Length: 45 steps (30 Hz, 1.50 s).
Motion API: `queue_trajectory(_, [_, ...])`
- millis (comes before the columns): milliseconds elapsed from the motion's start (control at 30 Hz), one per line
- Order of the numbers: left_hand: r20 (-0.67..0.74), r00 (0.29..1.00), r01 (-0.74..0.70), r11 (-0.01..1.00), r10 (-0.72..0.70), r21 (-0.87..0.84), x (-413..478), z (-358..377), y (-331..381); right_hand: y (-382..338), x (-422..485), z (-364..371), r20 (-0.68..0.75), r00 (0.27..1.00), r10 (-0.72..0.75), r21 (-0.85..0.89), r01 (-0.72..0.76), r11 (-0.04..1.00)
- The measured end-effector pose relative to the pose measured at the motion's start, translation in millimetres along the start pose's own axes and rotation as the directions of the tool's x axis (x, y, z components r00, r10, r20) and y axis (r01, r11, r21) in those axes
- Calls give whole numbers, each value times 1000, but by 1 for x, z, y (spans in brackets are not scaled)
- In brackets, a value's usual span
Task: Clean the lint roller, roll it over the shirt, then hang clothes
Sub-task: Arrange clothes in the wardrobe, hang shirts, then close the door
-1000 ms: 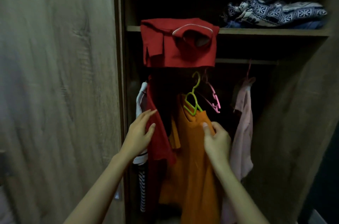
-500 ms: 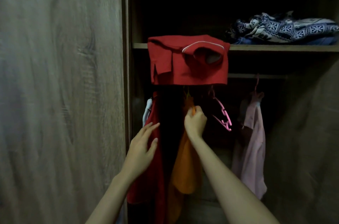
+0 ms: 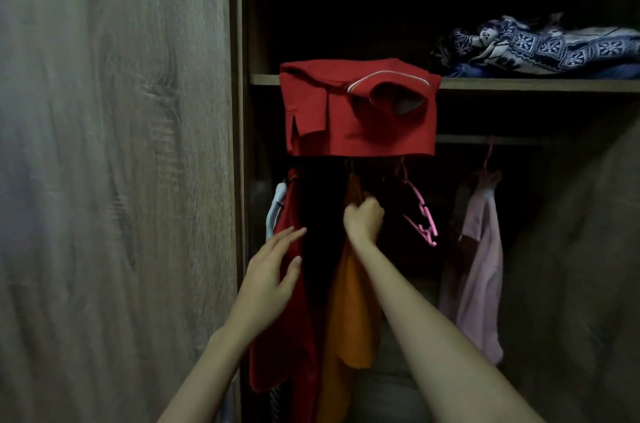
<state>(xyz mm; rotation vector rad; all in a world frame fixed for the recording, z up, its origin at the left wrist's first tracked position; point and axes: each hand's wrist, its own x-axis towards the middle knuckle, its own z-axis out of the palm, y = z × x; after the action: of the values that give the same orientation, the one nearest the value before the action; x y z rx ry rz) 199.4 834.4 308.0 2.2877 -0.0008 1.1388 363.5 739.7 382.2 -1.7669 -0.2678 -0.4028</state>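
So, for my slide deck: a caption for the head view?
Right hand grips the orange shirt at its top inside the wardrobe; left hand touches a hanging red garment.

Door (image 3: 114, 180) left of my hands: matt grained wood. Shirts, orange (image 3: 349, 311) and red (image 3: 298, 336): soft matt cloth. Pink hanger (image 3: 424, 214): smooth plastic.

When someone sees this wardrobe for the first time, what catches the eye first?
The red garment draped over the shelf edge at centre stands out first. Just below, the right hand grips the top of an orange shirt, and the left hand touches a hanging red cloth beside it.
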Motion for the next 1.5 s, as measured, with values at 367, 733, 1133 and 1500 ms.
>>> queue_trajectory(367, [8,1000,16,1000,-16,25,-7,4,0,23,-11,-2,14,982,-190,-33,190,981])
queue_trajectory(733, [-36,999,33,956,-24,290,-25,6,-19,60,-42,-13,47,955,-293,-8,293,956])
queue_trajectory(1133, [-165,946,-236,943,278,237,48,-10,77,59,-41,-89,-124,764,-633,-249,594,765])
queue_trajectory(1500, [-97,937,-259,852,336,454,184,-23,129,60,-16,-115,-136,805,-578,-384,495,779])
